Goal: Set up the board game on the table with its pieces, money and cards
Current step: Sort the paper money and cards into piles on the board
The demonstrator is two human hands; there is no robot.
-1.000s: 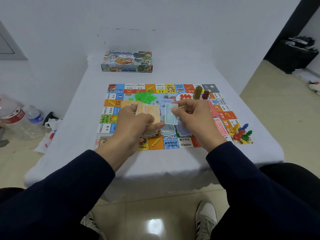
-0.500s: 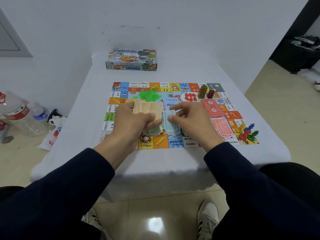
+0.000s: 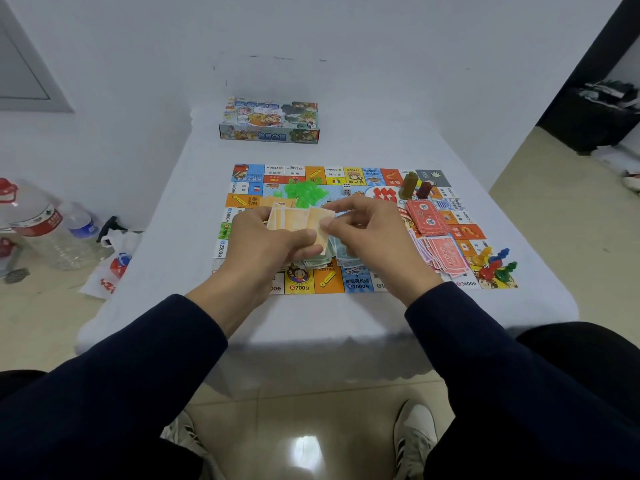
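The colourful game board [image 3: 301, 282] lies flat on the white table [image 3: 166, 271]. My left hand [image 3: 270, 244] grips a fanned stack of orange paper money [image 3: 294, 220] above the board. My right hand [image 3: 374, 237] pinches the right edge of that orange stack. Beneath my hands lie piles of green and blue notes [image 3: 343, 254]. Red notes [image 3: 426, 220] and pink notes [image 3: 446, 256] lie to the right. Green plastic houses [image 3: 304, 192], a white die [image 3: 346, 189], two tall pieces [image 3: 414, 188] and coloured pawns [image 3: 497, 266] rest on the board.
The game box [image 3: 270, 121] stands at the table's far end by the wall. Plastic bottles [image 3: 41, 226] and a bag [image 3: 114, 268] sit on the floor at left. Dark furniture [image 3: 595, 116] is at far right. My shoes [image 3: 414, 438] show below the table's front edge.
My right hand put down the blue note it held a second ago onto the pile and moved left to pinch the orange stack in my left hand.
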